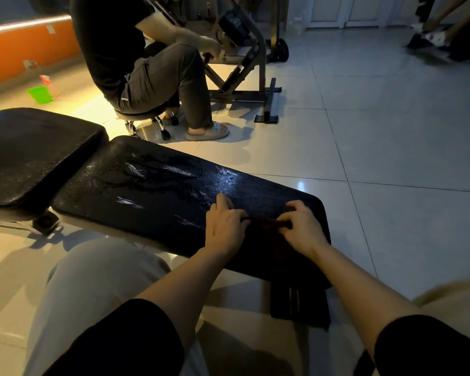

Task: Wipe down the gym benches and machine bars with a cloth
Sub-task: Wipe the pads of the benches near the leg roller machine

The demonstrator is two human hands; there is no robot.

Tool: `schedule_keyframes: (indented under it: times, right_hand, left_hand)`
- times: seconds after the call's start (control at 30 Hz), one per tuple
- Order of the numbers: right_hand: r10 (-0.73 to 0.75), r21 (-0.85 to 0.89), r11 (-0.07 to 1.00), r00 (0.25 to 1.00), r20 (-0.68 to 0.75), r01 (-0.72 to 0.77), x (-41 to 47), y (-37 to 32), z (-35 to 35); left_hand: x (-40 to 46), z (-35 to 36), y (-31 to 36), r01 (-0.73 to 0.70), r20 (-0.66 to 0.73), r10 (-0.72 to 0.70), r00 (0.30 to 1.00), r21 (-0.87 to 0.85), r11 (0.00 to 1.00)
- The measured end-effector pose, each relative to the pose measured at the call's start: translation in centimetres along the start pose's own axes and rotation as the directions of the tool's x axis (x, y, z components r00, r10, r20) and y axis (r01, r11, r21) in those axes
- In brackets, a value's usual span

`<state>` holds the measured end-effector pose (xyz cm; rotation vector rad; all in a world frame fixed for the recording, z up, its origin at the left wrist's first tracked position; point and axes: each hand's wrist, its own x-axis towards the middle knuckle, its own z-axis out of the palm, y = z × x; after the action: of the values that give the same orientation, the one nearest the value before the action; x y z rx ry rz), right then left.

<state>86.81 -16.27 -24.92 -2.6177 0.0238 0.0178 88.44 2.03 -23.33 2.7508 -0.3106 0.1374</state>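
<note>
On the wet black desk [152,191], a dark cloth [263,221] is stretched between two hands: left hand [224,230] at nine o'clock, right hand [301,229] at three, each pinching one end. Dim light makes the cloth's lower edge hard to make out against the padding. At twelve o'clock, a seated person [136,58] is cut off above the shoulders.
</note>
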Motion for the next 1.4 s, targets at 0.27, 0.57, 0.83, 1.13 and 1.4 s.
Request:
schedule_keyframes:
  times: [0.27,0.57,0.83,1.13,1.4]
  right_hand:
    - [0.243,0.275,0.949,0.912,-0.331,-0.153,-2.1,1.3,-2.0]
    - [0.065,0.535,0.835,0.989,0.134,-0.127,-2.4,-2.0,3.3]
    - [0.152,-0.063,0.987,0.978,0.143,-0.145,-1.7,-4.3,8.1]
    - [-0.072,-0.261,0.962,0.997,0.032,0.078,-0.6,-2.4,9.1]
    - [0.323,-0.075,0.941,0.941,-0.098,-0.331,-1.6,0.0,8.8]
  left_hand:
    - [-0.5,0.8,3.5,-0.079,-0.031,0.077,0.997,-0.075,0.994]
    - [-1.8,2.0,0.1,-0.113,0.271,0.103,0.957,0.024,0.993]
    - [-3.5,0.5,-5.0,-0.155,0.048,0.148,0.988,0.176,0.972]
    - [-3.2,1.1,-5.5,-0.221,0.039,0.218,0.975,0.226,0.949]
    - [-1.5,3.1,-2.4,-0.331,0.088,0.319,0.944,0.197,0.923]
